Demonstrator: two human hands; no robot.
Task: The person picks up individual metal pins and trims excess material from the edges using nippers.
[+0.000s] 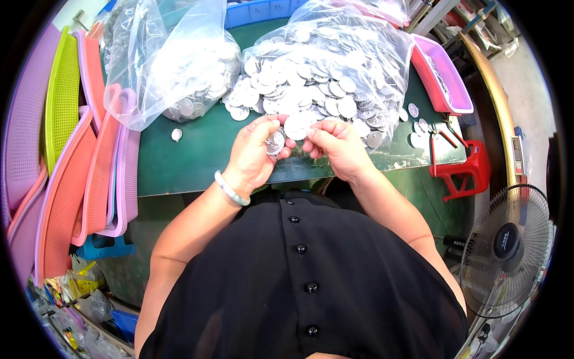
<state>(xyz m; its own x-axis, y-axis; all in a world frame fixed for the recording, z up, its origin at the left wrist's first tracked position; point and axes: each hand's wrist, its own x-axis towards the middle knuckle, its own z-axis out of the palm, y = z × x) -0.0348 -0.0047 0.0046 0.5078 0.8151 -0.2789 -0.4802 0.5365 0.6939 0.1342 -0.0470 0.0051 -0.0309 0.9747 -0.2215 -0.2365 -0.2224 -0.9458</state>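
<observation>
My left hand (256, 152) holds a small stack of round silver metal discs (275, 142) at the near edge of the green table (191, 161). My right hand (336, 143) pinches one more silver disc (297, 127) just beside that stack, fingertips nearly touching the left hand. Right behind both hands lies a big heap of the same discs (311, 84) spilling from a clear plastic bag (359, 42). A pale bangle (231, 189) sits on my left wrist.
A second clear bag of discs (191, 78) lies at the back left, one loose disc (176, 134) near it. Stacked pink, orange and green plastic trays (89, 155) lean at the left. A pink tray (445, 78), red-handled pliers (442, 140), a red stool (463, 173) and a fan (508, 245) are right.
</observation>
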